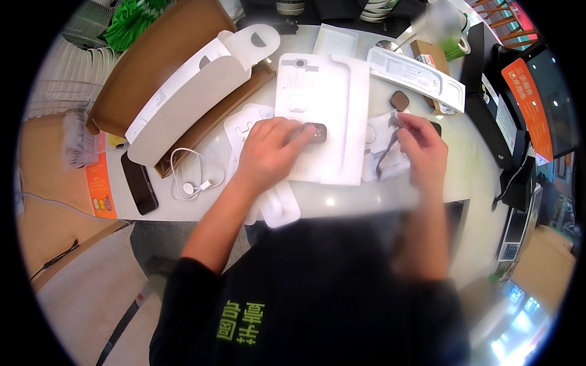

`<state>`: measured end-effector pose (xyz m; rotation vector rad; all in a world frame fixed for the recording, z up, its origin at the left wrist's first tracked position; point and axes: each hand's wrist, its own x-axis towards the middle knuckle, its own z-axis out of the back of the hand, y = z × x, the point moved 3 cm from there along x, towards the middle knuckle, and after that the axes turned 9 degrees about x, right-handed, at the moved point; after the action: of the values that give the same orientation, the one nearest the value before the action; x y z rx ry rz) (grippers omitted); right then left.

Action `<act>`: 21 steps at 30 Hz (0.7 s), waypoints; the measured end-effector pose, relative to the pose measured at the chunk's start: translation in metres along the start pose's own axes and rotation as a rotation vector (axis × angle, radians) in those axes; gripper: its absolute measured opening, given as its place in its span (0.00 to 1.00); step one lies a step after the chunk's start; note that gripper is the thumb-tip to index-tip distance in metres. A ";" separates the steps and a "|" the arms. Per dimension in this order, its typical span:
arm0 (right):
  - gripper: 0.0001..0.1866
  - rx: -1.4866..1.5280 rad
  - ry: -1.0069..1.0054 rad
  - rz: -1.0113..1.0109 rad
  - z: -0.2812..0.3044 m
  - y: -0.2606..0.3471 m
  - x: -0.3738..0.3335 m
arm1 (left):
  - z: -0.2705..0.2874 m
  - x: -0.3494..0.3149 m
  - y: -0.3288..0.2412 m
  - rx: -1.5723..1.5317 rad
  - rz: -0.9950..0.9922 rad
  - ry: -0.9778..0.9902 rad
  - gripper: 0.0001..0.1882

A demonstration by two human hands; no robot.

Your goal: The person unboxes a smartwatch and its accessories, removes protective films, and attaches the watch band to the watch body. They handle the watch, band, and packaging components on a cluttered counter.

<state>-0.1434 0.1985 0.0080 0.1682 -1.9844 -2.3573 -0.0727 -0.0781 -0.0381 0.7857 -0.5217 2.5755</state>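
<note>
My left hand (266, 152) is closed on a dark smartwatch body (318, 133), its thumb and fingers at the left edge. The watch lies over a white open package (351, 149) with a long moulded groove and a printed panel. My right hand (427, 146) pinches the upper end of a dark watch strap (386, 154), which hangs down over a white printed sheet (371, 168). Just beyond that hand sits a small dark rounded-square piece (400, 100). Part of a dark object (436, 127) shows behind the right hand; its kind is hidden.
At left lie a black phone (139, 183) and a coiled white charging cable (190, 188). A long white carton (189, 107) leans in a brown cardboard box (162, 52). A white moulded tray (421, 76) rests at the back right, near a black monitor (497, 104).
</note>
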 end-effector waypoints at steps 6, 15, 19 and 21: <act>0.14 0.329 0.075 -0.054 0.007 0.012 -0.015 | 0.001 0.003 -0.002 0.054 -0.004 0.023 0.20; 0.15 0.424 0.052 -0.057 0.006 0.006 -0.026 | 0.001 0.009 -0.009 0.070 -0.012 0.035 0.19; 0.15 0.441 0.068 -0.052 0.008 0.003 -0.033 | -0.007 0.017 -0.013 0.112 -0.020 0.038 0.19; 0.15 0.456 0.078 -0.050 0.009 0.002 -0.035 | -0.008 0.022 -0.014 0.128 -0.017 0.049 0.19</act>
<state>-0.1095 0.2110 0.0131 0.3249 -2.4664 -1.8495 -0.0861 -0.0565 -0.0285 0.7634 -0.3365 2.6255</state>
